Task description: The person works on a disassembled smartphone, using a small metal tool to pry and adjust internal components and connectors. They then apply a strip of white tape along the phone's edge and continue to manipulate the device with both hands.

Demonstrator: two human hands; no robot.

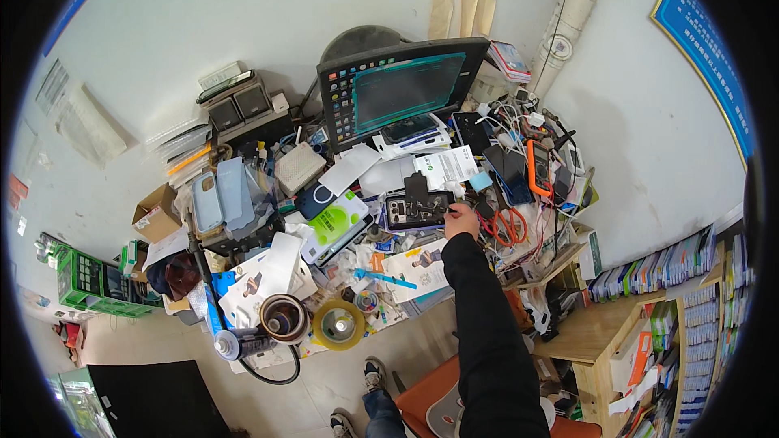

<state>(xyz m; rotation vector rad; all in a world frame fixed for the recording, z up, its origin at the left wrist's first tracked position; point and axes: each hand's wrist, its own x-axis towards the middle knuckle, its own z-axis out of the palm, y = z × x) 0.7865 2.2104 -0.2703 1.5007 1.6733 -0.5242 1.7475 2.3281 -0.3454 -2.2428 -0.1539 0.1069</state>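
Note:
My right hand (462, 221), in a black sleeve, reaches across the cluttered desk. Its fingers are curled together at the right edge of a shallow dark tray (394, 225). What they pinch, if anything, is hidden. Small metal parts (422, 209) lie in the tray, and a dark flat piece (415, 187) stands at its back edge. Just right of the hand are red-orange-handled scissors (510, 229). A white printed box (446, 165) lies behind the tray, and a printed card (415, 270) in front of it. My left hand is out of the picture.
A monitor (410, 85) stands at the back. An orange multimeter (539, 168) sits among tangled cables to the right. Near the front edge are a tape roll (339, 325), a brown round container (284, 319) and a spray can (243, 343). Shelves (596, 332) stand at right.

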